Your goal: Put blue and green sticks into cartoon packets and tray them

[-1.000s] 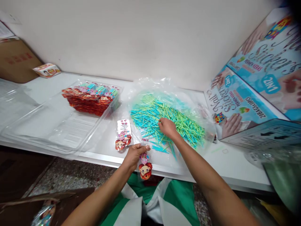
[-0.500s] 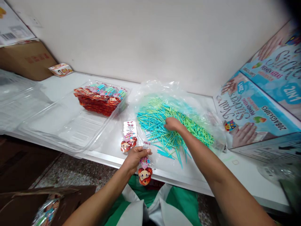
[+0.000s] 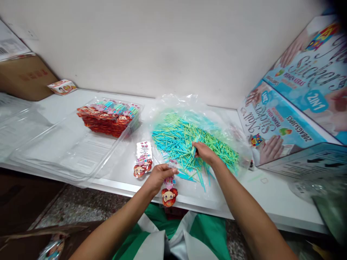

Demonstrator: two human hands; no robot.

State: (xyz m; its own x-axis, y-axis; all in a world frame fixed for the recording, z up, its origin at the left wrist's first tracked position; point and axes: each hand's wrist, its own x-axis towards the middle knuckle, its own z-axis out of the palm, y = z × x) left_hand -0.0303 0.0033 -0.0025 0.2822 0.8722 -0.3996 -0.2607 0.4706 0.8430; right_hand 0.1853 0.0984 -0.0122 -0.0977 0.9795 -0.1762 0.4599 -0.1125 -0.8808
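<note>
My left hand [image 3: 162, 174] is closed on the top of a small clear packet [image 3: 169, 196] printed with a red-haired cartoon girl, which hangs over the table's front edge. Just left of it, a few matching packets [image 3: 143, 160] lie overlapping on the table. Over a loose heap of thin blue and green sticks [image 3: 173, 131], my right hand [image 3: 204, 152] pinches a small bunch of sticks [image 3: 195, 142] upright between thumb and fingers. The heap spills from an open clear plastic bag [image 3: 176, 103].
A clear plastic tray [image 3: 89, 178] on the left holds a thick stack of filled packets [image 3: 105, 121] at its back. Nail-sticker boxes [image 3: 282, 126] stand at the right. A brown carton [image 3: 24, 77] and a small box [image 3: 62, 87] are at the back left.
My right hand has risen slightly from inside the heap, and a bunch of sticks now shows in its fingers. The left hand keeps its hold on the packet. The view has shifted a little.
</note>
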